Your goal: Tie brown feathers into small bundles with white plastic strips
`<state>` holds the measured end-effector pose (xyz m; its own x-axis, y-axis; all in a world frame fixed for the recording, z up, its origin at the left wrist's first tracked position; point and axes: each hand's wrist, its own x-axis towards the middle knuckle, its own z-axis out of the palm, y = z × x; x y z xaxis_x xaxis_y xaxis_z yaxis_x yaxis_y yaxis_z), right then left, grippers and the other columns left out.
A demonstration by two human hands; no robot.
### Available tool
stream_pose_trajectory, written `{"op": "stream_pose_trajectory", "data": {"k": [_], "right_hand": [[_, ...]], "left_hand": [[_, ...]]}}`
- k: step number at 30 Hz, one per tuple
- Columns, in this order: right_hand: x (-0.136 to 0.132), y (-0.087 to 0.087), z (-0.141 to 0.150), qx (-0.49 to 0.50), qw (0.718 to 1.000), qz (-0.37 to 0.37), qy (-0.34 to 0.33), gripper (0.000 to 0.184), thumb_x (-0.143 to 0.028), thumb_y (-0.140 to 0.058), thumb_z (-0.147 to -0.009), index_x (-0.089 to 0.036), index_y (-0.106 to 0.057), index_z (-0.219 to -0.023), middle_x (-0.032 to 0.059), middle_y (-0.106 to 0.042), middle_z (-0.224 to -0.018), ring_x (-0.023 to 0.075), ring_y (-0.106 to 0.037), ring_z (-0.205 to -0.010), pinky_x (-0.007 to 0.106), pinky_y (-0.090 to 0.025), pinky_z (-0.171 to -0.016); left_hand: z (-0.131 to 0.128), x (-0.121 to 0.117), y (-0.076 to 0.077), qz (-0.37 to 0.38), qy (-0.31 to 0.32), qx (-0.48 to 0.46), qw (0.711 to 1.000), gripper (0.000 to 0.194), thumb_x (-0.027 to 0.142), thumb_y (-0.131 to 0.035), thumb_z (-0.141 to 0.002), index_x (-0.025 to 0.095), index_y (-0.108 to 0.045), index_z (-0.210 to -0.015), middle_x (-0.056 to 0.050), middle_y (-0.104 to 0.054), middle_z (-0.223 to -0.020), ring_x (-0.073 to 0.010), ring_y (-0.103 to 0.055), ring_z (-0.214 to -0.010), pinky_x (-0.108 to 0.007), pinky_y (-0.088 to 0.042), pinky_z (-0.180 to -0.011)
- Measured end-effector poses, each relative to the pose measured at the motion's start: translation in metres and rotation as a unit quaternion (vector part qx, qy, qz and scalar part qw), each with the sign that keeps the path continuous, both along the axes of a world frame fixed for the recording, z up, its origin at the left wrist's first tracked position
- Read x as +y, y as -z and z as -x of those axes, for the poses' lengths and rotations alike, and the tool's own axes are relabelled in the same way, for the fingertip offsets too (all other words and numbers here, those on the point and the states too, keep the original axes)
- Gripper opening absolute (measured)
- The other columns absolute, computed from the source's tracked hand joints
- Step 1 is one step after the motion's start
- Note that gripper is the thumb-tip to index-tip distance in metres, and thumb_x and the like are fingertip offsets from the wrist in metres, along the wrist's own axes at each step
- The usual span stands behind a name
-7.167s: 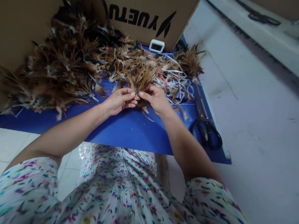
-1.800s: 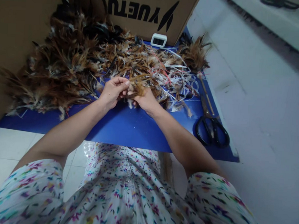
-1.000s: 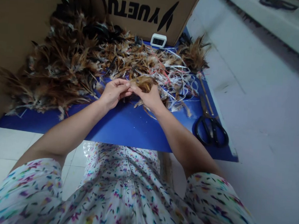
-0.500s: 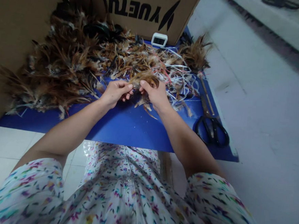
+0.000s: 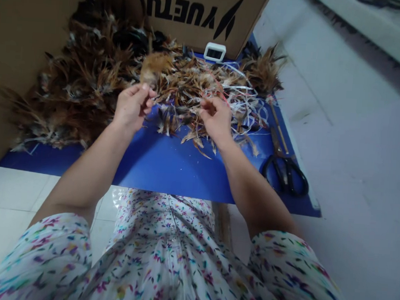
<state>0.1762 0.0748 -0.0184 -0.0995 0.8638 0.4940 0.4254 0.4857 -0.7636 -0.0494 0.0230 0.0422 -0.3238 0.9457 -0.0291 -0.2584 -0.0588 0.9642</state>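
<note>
My left hand [image 5: 133, 104] pinches a small bunch of golden-brown feathers [image 5: 154, 68] by its base, tips pointing up and away from me. The bunch is slightly blurred. Over the right part of the loose feathers [image 5: 180, 82], my right hand [image 5: 217, 121] is closed, thumb and fingers curled together; whatever may be between them is hidden. White and red strips [image 5: 241, 95] lie tangled just beyond and right of it. A few short feathers [image 5: 167, 122] rest on the blue tabletop [image 5: 174, 171] between my hands.
A large pile of brown feather bunches [image 5: 84, 82] fills the left side. Cardboard [image 5: 194, 31] stands behind, with a small white-framed device [image 5: 214, 52] before it. Black-handled scissors [image 5: 285, 174] and a thin stick [image 5: 279, 128] lie near the right edge.
My hands have moved apart. The left has gone left with the feather bunch, which was between both hands before. My right hand has let go of it and shifted slightly right.
</note>
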Motion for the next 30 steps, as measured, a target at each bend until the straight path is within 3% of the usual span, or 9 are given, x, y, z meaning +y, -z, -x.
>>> {"op": "stream_pose_trajectory", "data": {"k": [3, 7, 11, 14, 18, 20, 24, 27, 30], "right_hand": [[-0.019, -0.008, 0.008, -0.182, 0.981, -0.049, -0.042, 0.021, -0.028, -0.062, -0.091, -0.023, -0.071, -0.109, 0.0094, -0.071, -0.118, 0.0286, -0.060, -0.118, 0.051, -0.045, -0.106], [-0.051, -0.020, 0.025, -0.341, 0.928, -0.043, -0.145, 0.042, -0.037, -0.061, -0.096, -0.028, -0.063, -0.137, 0.0102, -0.057, -0.149, 0.0326, -0.047, -0.140, 0.054, -0.036, -0.114], [-0.065, -0.021, 0.038, -0.426, 0.876, -0.042, -0.222, 0.048, -0.042, -0.059, -0.098, -0.030, -0.059, -0.144, 0.0117, -0.041, -0.163, 0.0347, -0.036, -0.151, 0.055, -0.031, -0.118], [-0.066, -0.019, 0.041, -0.449, 0.861, -0.024, -0.236, 0.046, -0.041, -0.051, -0.102, -0.026, -0.057, -0.146, 0.0113, -0.044, -0.162, 0.0341, -0.035, -0.152, 0.057, -0.030, -0.119], [-0.062, -0.019, 0.037, -0.446, 0.872, -0.009, -0.204, 0.047, -0.037, -0.050, -0.103, -0.018, -0.057, -0.146, 0.0126, -0.050, -0.158, 0.0325, -0.038, -0.151, 0.059, -0.026, -0.120], [-0.060, -0.019, 0.034, -0.441, 0.879, -0.013, -0.179, 0.046, -0.035, -0.051, -0.103, -0.015, -0.059, -0.143, 0.0142, -0.052, -0.156, 0.0326, -0.040, -0.150, 0.058, -0.025, -0.121], [-0.052, -0.020, 0.025, -0.418, 0.899, -0.026, -0.124, 0.039, -0.031, -0.053, -0.101, -0.013, -0.066, -0.133, 0.0165, -0.062, -0.145, 0.0339, -0.049, -0.142, 0.057, -0.029, -0.117], [-0.041, -0.019, 0.017, -0.377, 0.923, -0.030, -0.073, 0.033, -0.031, -0.053, -0.100, -0.014, -0.072, -0.123, 0.0157, -0.071, -0.131, 0.0345, -0.061, -0.127, 0.054, -0.038, -0.110], [-0.029, -0.016, 0.008, -0.315, 0.948, -0.031, -0.023, 0.030, -0.032, -0.051, -0.100, -0.018, -0.076, -0.110, 0.0132, -0.075, -0.118, 0.0318, -0.066, -0.115, 0.050, -0.045, -0.104]], "left_hand": [[0.015, 0.004, -0.010, -0.030, -0.075, -0.035, 0.996, 0.028, 0.012, -0.052, -0.102, 0.020, -0.055, -0.075, 0.006, -0.061, -0.066, -0.0028, -0.038, -0.049, -0.018, -0.026, -0.043], [0.039, 0.011, -0.013, -0.053, -0.144, -0.081, 0.985, 0.029, 0.011, -0.042, -0.106, 0.019, -0.051, -0.080, 0.007, -0.060, -0.066, -0.0013, -0.039, -0.053, -0.017, -0.028, -0.050], [0.065, 0.021, -0.008, -0.041, -0.211, -0.101, 0.971, 0.026, 0.011, -0.040, -0.107, 0.020, -0.047, -0.084, 0.009, -0.063, -0.072, -0.0011, -0.046, -0.060, -0.017, -0.036, -0.058], [0.078, 0.027, -0.005, -0.028, -0.249, -0.120, 0.961, 0.025, 0.010, -0.035, -0.108, 0.021, -0.047, -0.088, 0.008, -0.064, -0.079, 0.0006, -0.055, -0.076, -0.014, -0.042, -0.065], [0.082, 0.031, -0.004, -0.027, -0.280, -0.131, 0.951, 0.026, 0.005, -0.036, -0.104, 0.022, -0.045, -0.086, 0.006, -0.068, -0.084, 0.0002, -0.062, -0.102, -0.018, -0.048, -0.071], [0.079, 0.031, -0.004, -0.029, -0.269, -0.131, 0.954, 0.028, 0.007, -0.033, -0.104, 0.022, -0.044, -0.084, 0.005, -0.069, -0.087, -0.0003, -0.063, -0.104, -0.020, -0.049, -0.074], [0.072, 0.027, -0.006, -0.023, -0.236, -0.101, 0.966, 0.024, 0.017, -0.029, -0.108, 0.021, -0.044, -0.089, 0.005, -0.070, -0.093, -0.0017, -0.066, -0.095, -0.020, -0.049, -0.077], [0.069, 0.023, -0.009, -0.045, -0.246, -0.052, 0.967, 0.012, 0.017, -0.029, -0.109, 0.022, -0.040, -0.107, 0.007, -0.069, -0.096, -0.0033, -0.067, -0.079, -0.022, -0.048, -0.071], [0.071, 0.018, -0.015, -0.073, -0.265, -0.022, 0.961, 0.019, 0.020, -0.025, -0.110, 0.024, -0.028, -0.129, 0.006, -0.068, -0.102, -0.0030, -0.062, -0.064, -0.021, -0.044, -0.060]]}}
